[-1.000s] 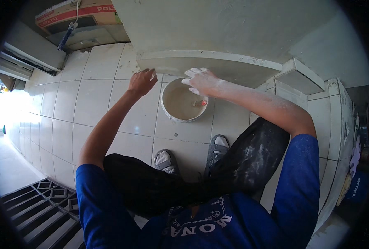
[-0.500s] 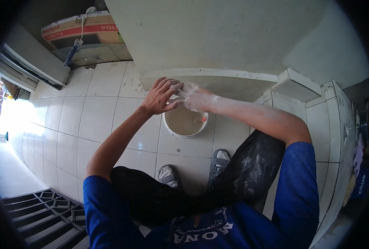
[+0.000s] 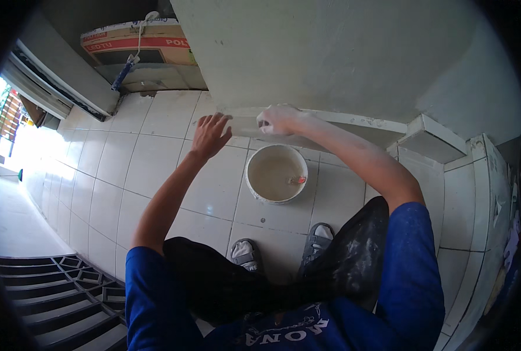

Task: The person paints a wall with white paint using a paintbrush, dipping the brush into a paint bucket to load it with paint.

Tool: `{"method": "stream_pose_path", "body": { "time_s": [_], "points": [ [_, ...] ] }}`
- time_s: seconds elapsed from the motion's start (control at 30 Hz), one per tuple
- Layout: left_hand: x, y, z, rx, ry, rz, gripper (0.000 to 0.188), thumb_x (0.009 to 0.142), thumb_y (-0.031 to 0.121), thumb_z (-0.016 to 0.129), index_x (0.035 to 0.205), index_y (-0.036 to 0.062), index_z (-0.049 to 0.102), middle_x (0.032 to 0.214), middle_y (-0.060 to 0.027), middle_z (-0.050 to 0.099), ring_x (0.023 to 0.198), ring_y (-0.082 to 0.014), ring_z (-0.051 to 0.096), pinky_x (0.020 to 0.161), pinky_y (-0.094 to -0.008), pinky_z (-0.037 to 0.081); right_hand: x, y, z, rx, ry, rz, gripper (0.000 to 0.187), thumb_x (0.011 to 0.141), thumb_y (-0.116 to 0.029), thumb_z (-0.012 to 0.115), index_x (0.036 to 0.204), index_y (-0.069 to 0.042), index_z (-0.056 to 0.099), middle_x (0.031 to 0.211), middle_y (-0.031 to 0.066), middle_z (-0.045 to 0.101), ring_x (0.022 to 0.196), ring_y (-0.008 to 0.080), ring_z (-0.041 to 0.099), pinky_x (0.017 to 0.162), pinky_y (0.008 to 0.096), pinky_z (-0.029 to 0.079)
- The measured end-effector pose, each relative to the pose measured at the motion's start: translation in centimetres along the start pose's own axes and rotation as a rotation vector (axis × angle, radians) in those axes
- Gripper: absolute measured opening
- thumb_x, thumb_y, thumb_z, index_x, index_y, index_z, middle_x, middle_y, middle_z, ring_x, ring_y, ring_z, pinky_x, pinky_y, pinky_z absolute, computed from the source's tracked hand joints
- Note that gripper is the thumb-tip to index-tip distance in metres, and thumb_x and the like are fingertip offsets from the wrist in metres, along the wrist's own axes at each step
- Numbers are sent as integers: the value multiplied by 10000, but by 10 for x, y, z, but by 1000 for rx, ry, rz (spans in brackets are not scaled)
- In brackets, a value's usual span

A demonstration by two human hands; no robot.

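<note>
My left hand is held up to the left of a white bucket, its fingers apart and slightly bent. To the right, my right hand hovers beyond the bucket's far rim with curled fingers; whether something is pinched inside is hidden. White powder or paste coats that hand and its forearm. Cloudy pale liquid fills part of the bucket. By its right wall lies a small clear and orange-red object, too small to name.
Beyond my hands runs a low white ledge under a grey-green wall. A cardboard box and a blue paint roller are at the back left. A dark metal grille lies lower left; a tiled step stands right.
My hands have come apart from touching above the bucket. The left went left and opened; the fingers of the right curled. The whole view has shifted, with the bucket now fully visible.
</note>
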State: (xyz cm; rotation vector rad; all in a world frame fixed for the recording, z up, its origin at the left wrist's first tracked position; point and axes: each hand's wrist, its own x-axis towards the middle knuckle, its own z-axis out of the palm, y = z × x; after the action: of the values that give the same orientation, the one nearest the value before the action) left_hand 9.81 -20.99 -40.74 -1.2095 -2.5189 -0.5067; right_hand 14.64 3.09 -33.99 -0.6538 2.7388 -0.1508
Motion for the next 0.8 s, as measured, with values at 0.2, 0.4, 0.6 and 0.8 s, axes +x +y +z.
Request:
{"method": "stream_pose_path", "body": {
  "time_s": [0.2,0.4,0.6,0.8],
  "points": [
    [-4,-16,9,-494,-179,-282,207,862,169,579,1005,22,602,911,-126,645,799,-262,641,734,-371,505,-21,5,-58,1504,-27,-194,658,901,-605,402,1276,-77,517,1191,130,592,1062,243,583,918,385,469],
    [18,1,24,-838,-138,-419,280,952,226,485,1033,-22,586,928,-126,650,827,-190,635,739,-320,506,-15,1,-53,2058,-8,-293,875,853,-762,191,1377,-94,404,1272,163,522,1132,263,530,963,399,441],
    [20,13,27,-1028,-231,-462,315,942,261,470,1067,-5,583,965,-117,647,844,-189,634,729,-310,495,-14,11,-42,2123,-109,-295,816,864,-741,240,1315,-91,440,1192,145,544,1037,258,555,872,391,474],
    [7,-7,33,-1038,-408,-625,333,934,273,462,1096,1,565,999,-110,629,870,-194,627,739,-321,498,-13,29,-28,2194,-212,-266,675,863,-713,330,1096,-97,480,942,81,534,801,188,549,671,314,486]
  ]
}}
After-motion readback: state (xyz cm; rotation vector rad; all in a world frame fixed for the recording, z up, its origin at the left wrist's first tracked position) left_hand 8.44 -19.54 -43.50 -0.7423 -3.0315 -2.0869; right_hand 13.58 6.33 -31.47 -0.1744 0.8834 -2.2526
